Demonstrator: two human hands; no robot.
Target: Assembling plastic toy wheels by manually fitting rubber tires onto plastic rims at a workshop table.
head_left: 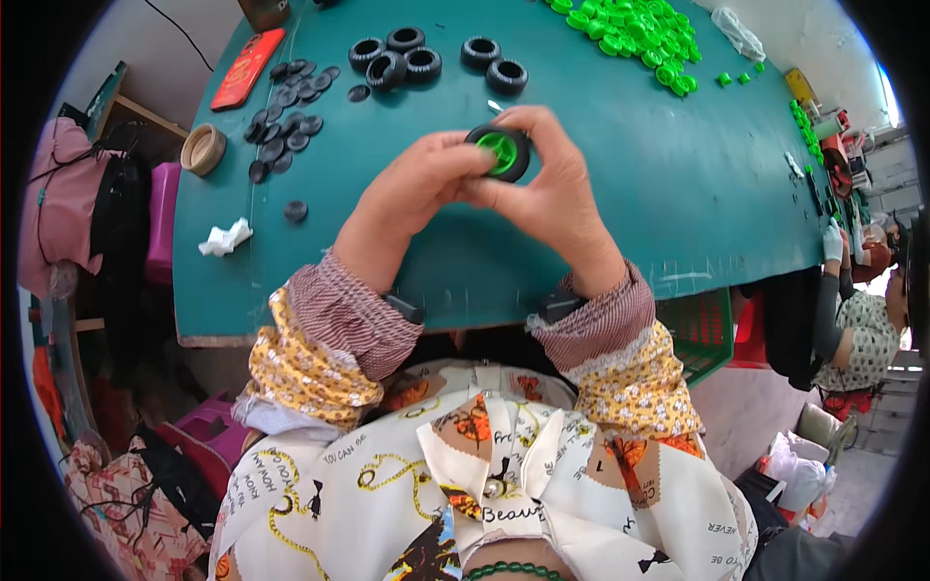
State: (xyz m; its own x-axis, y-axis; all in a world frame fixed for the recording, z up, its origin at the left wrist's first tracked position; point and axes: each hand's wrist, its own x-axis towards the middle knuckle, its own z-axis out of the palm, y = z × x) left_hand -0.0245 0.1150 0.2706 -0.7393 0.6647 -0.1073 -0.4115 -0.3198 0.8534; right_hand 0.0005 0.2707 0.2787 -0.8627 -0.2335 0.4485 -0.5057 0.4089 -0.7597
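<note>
Above the green tabletop (678,194) I hold a small toy wheel between both hands, a black tyre (521,155) with a bright green hub (499,150) inside it. My left hand (417,184) grips its left side, the thumb pressed against the hub. Around the right side and the top of the tyre curl the fingers of my right hand (557,184), its thumb underneath. Beyond my hands stand several loose black tyres (423,64), two of them apart from the rest. Fingers hide part of the wheel.
Black discs (276,148) lie scattered at the left, near a round tan container (203,149), a red packet (248,68) and crumpled white tissue (226,237). Green hubs (639,34) are heaped at the far right. A co-worker's gloved hand (832,240) shows at the right edge.
</note>
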